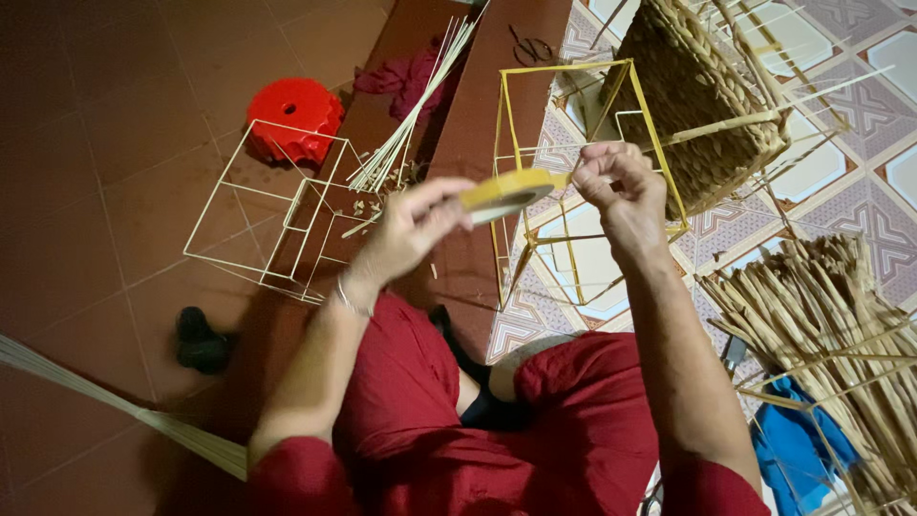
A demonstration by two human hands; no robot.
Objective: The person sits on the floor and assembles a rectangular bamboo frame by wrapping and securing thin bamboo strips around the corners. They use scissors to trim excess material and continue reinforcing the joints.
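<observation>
Near the centre of the frame, the left hand (413,225) is gripping a roll of yellow tape (506,194), while the right hand (616,182) is pinching the tape's free end against the yellow-wrapped wire frame (583,172) just behind it. Keeping the strip taut and overlapping each turn evenly would likely be giving the neatest wrap. At upper right, a woven basket (697,96) is lying tilted; I cannot tell what is in it.
</observation>
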